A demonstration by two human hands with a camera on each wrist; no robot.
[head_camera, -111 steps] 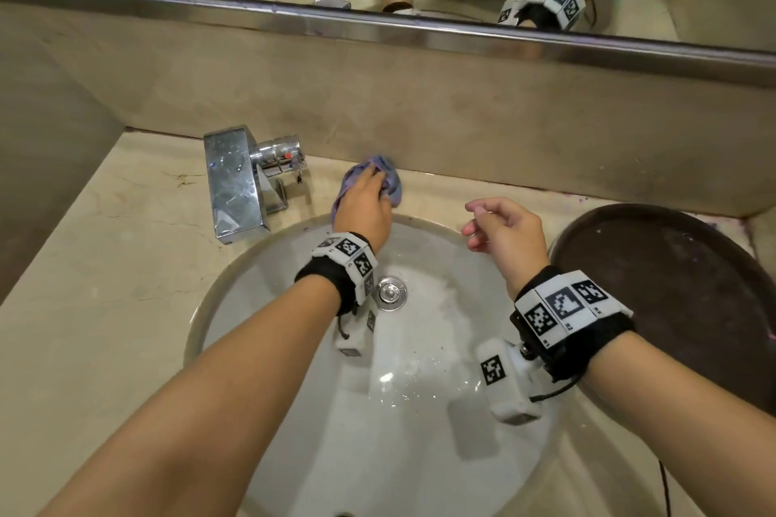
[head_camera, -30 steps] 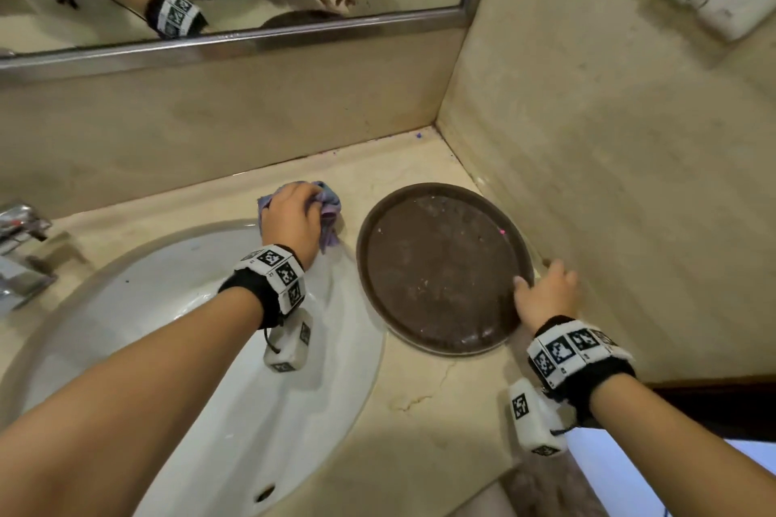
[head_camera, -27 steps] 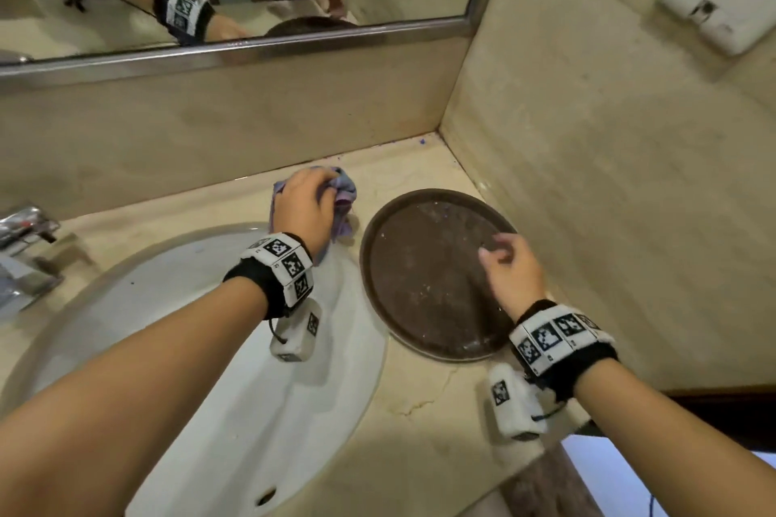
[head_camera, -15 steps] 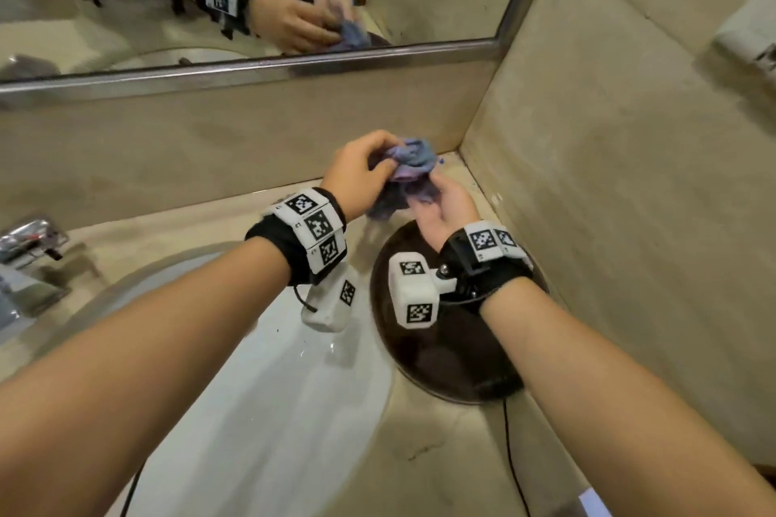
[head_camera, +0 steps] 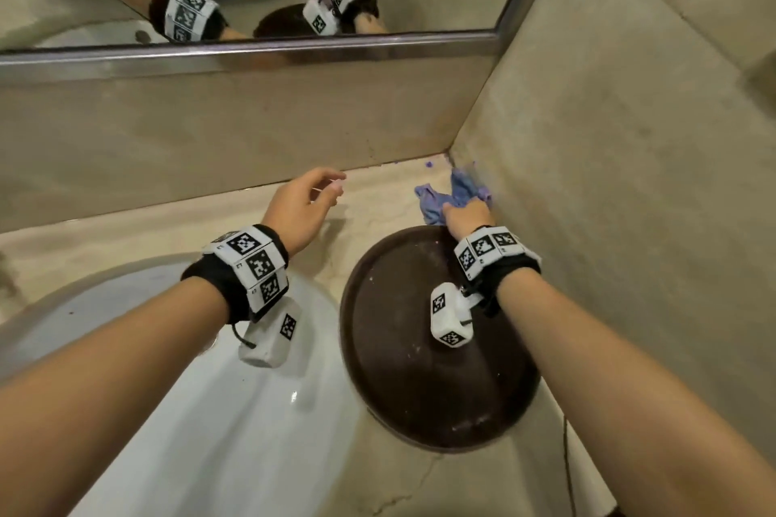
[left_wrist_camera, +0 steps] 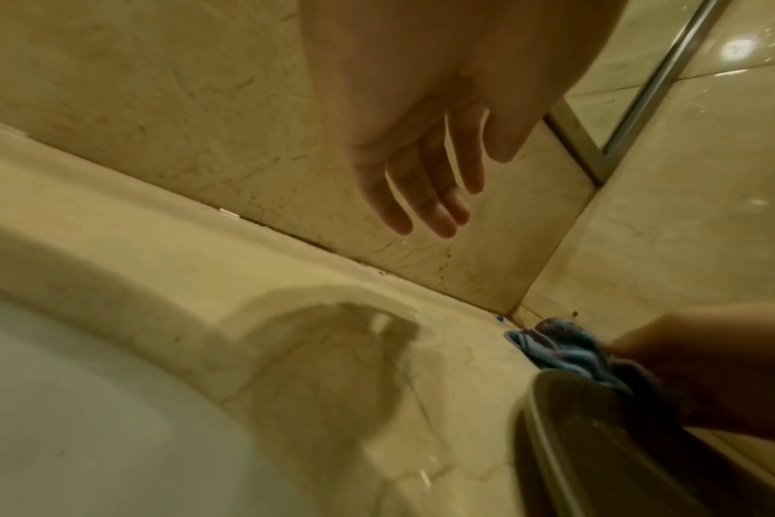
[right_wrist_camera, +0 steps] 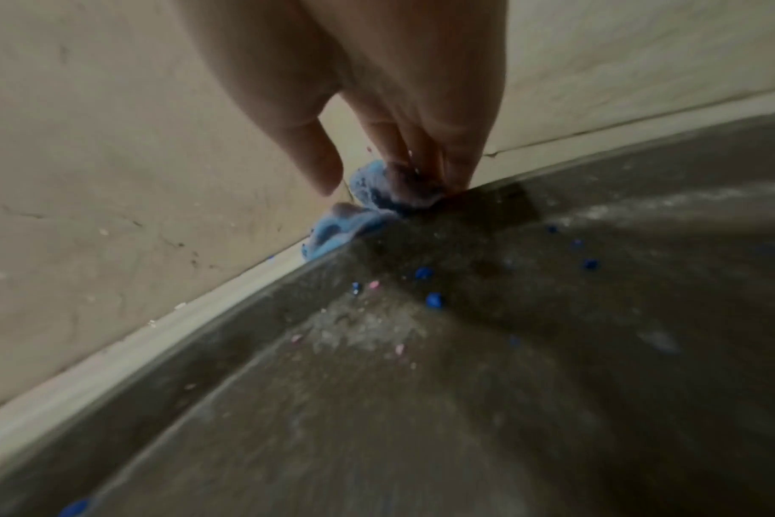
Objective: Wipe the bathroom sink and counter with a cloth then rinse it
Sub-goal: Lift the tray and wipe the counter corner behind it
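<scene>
Cloth [head_camera: 451, 195] has switched hands: half a second ago both hands held it above the tray, now the right hand [head_camera: 467, 217] alone presses it into the far right corner of the counter [head_camera: 378, 197], fingers [right_wrist_camera: 414, 157] bunched on the fabric. Left hand [head_camera: 299, 209] hangs free, fingers spread, holding nothing. Brown tray [head_camera: 403, 382] sits unmoved; corner wiping starts, rinsing still to come.

No readable text, only black-and-white square code markers on the wristbands [head_camera: 252, 260] and wrist cameras [head_camera: 447, 319].
</scene>
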